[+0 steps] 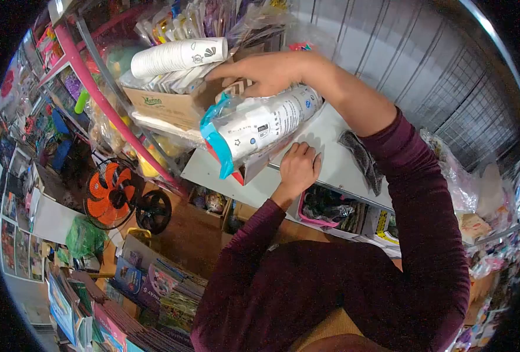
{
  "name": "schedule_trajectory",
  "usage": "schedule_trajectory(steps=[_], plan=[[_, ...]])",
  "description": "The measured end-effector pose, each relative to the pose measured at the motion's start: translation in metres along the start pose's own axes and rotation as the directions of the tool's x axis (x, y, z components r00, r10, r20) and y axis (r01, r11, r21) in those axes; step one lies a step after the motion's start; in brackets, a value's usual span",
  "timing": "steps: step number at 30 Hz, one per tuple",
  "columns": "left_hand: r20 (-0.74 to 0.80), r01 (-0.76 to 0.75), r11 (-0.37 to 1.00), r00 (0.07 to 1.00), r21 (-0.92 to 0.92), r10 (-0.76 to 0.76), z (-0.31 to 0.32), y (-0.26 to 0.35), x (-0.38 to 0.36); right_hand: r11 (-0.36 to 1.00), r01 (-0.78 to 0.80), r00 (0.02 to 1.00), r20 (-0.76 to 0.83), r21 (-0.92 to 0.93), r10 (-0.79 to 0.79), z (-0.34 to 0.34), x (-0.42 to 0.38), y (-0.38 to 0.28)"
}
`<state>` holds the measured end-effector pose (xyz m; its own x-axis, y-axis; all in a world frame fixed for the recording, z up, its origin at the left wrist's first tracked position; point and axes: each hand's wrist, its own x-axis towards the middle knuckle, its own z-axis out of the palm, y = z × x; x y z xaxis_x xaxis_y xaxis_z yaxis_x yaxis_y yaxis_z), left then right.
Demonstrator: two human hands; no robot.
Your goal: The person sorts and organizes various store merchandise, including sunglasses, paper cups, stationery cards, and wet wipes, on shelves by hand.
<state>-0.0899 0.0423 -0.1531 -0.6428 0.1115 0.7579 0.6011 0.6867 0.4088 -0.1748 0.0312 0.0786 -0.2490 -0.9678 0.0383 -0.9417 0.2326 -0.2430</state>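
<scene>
My right hand (269, 71) reaches across to a cardboard box (169, 105), its forefinger stretched out at the box's near corner. Other fingers bend down over brown striped items (236, 88) and are partly hidden, so no grip shows. On the box lies a stack of white paper cups (178, 57), on its side over flat packets. Just below my right hand, a clear bag of printed paper cups (266, 130) with a blue end rests on its side on another box. My left hand (300, 167) lies on the white shelf top (324, 152), fingers loosely extended, holding nothing.
A dark plastic packet (361, 158) lies on the shelf top at right. Below stand a pink basket (318, 220) and small boxes. An orange fan (116, 193) and stacked books (154, 287) are at lower left. A pink post (104, 100) rises beside the cardboard box.
</scene>
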Motion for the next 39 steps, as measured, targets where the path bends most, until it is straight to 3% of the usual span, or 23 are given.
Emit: schedule_trajectory(steps=[1,5,7,8,9,11,12,14,15,16,17,18,19,20,21,23,30,31,32,33,34,35,39], plan=[[0.000,0.003,1.000,1.000,-0.003,-0.003,-0.001,0.000,-0.001,0.990,-0.045,0.999,0.016,0.133,0.043,0.003,0.001,0.003],[0.029,0.016,1.000,0.999,-0.012,-0.016,-0.001,-0.002,0.000,0.975,-0.038,0.995,-0.082,0.218,0.057,0.001,0.006,0.023],[0.032,0.016,0.999,0.999,-0.028,-0.015,-0.001,-0.003,-0.001,0.947,0.021,0.935,-0.341,0.320,0.095,-0.003,0.006,0.036],[0.031,0.020,0.999,0.999,-0.042,-0.019,-0.001,-0.003,-0.002,0.992,0.129,0.843,-0.528,0.002,-0.108,-0.008,0.007,0.046],[0.031,0.025,0.998,0.999,-0.057,-0.023,0.000,-0.003,-0.001,0.992,0.124,0.845,-0.525,-0.002,-0.106,-0.017,0.002,0.044],[0.019,0.012,0.998,1.000,-0.065,-0.011,0.001,-0.004,-0.001,0.995,-0.079,0.809,-0.587,-0.056,0.032,-0.051,-0.020,0.026],[0.005,0.001,0.998,1.000,-0.067,-0.001,0.002,-0.005,-0.001,0.978,-0.130,0.774,-0.599,0.166,0.204,-0.075,-0.033,0.012],[0.016,0.014,0.998,1.000,-0.067,-0.013,0.000,-0.003,0.000,0.911,-0.199,0.555,-0.724,0.362,0.410,-0.094,-0.055,0.009],[0.022,0.026,0.998,0.999,-0.061,-0.025,-0.001,-0.002,0.000,0.907,-0.234,0.350,-0.840,0.351,0.415,-0.099,-0.061,0.018],[0.027,0.027,0.997,0.999,-0.067,-0.025,0.000,-0.002,0.000,0.904,-0.241,0.348,-0.838,0.353,0.420,-0.097,-0.070,0.045],[0.027,0.021,0.998,0.999,-0.060,-0.020,0.000,-0.003,0.000,0.911,-0.364,0.390,-0.857,0.192,0.336,-0.088,-0.078,0.088],[0.028,0.012,0.999,1.000,-0.052,-0.010,0.000,-0.003,0.000,0.882,-0.470,0.440,-0.861,0.021,0.255,-0.083,-0.071,0.065],[0.034,0.002,0.998,0.999,-0.056,0.000,0.000,-0.004,0.001,0.902,-0.414,0.648,-0.657,0.121,0.385,-0.065,-0.065,0.040],[0.017,-0.009,0.998,1.000,-0.060,0.010,0.000,-0.004,0.000,0.925,-0.355,0.784,-0.582,-0.136,0.215,-0.045,-0.052,0.055],[0.000,-0.021,0.998,1.000,-0.065,0.021,0.000,-0.005,0.001,0.915,-0.381,0.809,-0.527,-0.133,0.261,-0.012,-0.046,0.058],[0.010,-0.026,0.997,1.000,-0.071,0.027,0.001,-0.005,0.001,0.955,-0.258,0.936,-0.281,-0.146,0.211,0.038,-0.040,0.044],[0.002,-0.066,0.997,0.998,0.028,0.065,0.003,-0.006,-0.001,0.963,-0.249,0.910,-0.365,-0.102,0.196,0.055,-0.036,0.048],[0.059,-0.037,0.999,0.998,0.037,0.035,0.015,-0.017,-0.011,0.958,-0.254,0.899,-0.398,-0.130,0.185,0.059,-0.033,0.055],[0.027,-0.105,0.987,0.994,0.124,0.103,0.022,-0.026,-0.018,0.969,-0.236,0.853,-0.494,-0.075,0.169,0.056,-0.039,0.047],[0.076,-0.110,0.994,0.991,0.029,0.107,0.012,-0.017,-0.010,0.967,-0.157,0.660,-0.750,-0.202,-0.049,0.070,-0.037,0.057],[0.089,-0.097,0.994,0.992,0.045,0.093,0.011,-0.016,-0.009,0.972,-0.165,0.657,-0.754,-0.169,-0.020,0.055,-0.049,0.036],[-0.019,-0.168,0.982,0.985,0.090,0.170,0.015,-0.017,-0.009,0.960,-0.199,0.577,-0.816,-0.196,-0.047,0.052,-0.059,0.027],[0.160,-0.060,0.997,0.986,0.058,0.050,0.009,-0.013,-0.005,0.946,-0.296,0.405,-0.914,-0.133,-0.002,0.053,-0.125,-0.006]])
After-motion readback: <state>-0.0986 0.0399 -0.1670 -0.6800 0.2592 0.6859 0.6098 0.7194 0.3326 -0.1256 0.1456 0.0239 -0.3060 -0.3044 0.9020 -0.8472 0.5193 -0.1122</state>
